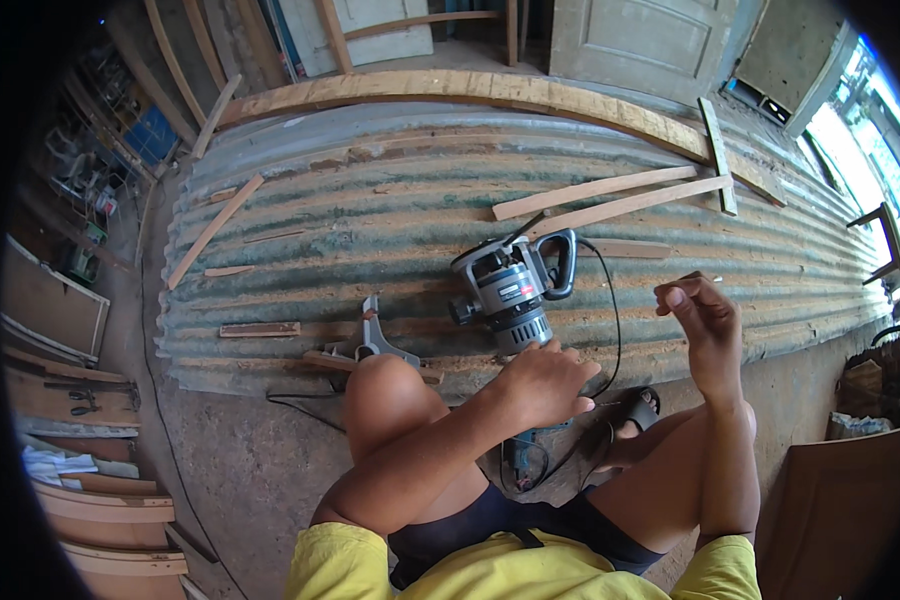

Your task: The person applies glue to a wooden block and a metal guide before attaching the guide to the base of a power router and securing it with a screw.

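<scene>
A corrugated sheet (390, 245) spreads before me, a long plank (450, 85) lying along its far edge. Two wooden strips (630, 207) slant toward its far right corner. The grey router (510, 290) lies on its side near the middle of the near edge. My left hand (550, 385) is at its rounded end, grip hidden; my raised right hand (705, 315) has curled, closed fingers.

We can see a bright yellow shirt (570, 580) with short sleeves (340, 560) on both sides. Just past the shirt's front edge we see blue-black shorts (452, 532), and a little black strip (530, 541) lies against the shirt there. Farther out from the shirt, we spot a dark sandal (643, 411).
</scene>
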A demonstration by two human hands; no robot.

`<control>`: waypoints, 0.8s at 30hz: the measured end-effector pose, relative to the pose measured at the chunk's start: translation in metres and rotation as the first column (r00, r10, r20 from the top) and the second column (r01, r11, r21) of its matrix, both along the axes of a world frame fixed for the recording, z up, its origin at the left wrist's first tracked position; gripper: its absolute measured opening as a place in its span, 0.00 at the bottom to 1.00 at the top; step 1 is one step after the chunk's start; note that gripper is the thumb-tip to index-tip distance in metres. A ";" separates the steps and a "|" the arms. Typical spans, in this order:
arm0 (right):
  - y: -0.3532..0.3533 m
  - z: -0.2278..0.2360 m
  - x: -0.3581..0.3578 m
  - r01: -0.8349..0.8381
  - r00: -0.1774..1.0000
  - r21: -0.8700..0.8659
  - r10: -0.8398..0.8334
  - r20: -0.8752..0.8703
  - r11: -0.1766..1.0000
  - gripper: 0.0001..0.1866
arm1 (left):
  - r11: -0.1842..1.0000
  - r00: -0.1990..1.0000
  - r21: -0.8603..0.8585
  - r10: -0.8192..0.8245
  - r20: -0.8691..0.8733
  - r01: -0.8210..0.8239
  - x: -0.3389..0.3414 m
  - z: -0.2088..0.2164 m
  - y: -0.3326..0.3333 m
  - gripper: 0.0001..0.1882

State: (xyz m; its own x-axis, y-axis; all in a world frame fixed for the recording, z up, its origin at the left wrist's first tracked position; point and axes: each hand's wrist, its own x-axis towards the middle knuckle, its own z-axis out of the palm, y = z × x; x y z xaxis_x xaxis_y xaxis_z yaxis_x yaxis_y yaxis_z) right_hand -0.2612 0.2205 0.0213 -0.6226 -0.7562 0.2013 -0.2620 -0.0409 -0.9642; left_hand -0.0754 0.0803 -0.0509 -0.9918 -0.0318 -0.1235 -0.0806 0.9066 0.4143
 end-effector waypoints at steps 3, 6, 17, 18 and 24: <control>0.007 -0.008 -0.008 -0.009 0.998 0.011 0.010 -0.056 1.000 0.04 | 1.000 1.000 -0.029 -0.006 0.006 0.006 0.001 -0.001 0.000 0.28; 0.005 -0.010 -0.005 0.004 0.998 -0.016 -0.005 -0.068 1.000 0.08 | 0.999 1.000 -0.048 0.007 -0.005 -0.007 0.006 -0.008 -0.002 0.26; 0.009 -0.008 -0.009 -0.019 0.981 0.074 0.033 -0.191 0.997 0.11 | 0.993 0.994 -0.044 0.104 -0.031 -0.105 0.037 -0.018 -0.015 0.23; 0.009 -0.009 -0.007 -0.017 0.982 0.066 0.029 -0.187 0.998 0.10 | 0.994 0.995 -0.039 0.103 0.012 -0.103 0.038 -0.017 -0.016 0.23; 0.006 -0.011 -0.003 0.014 0.986 0.025 -0.009 -0.168 1.000 0.05 | 0.991 0.990 -0.009 0.132 0.054 -0.131 0.041 -0.008 -0.024 0.22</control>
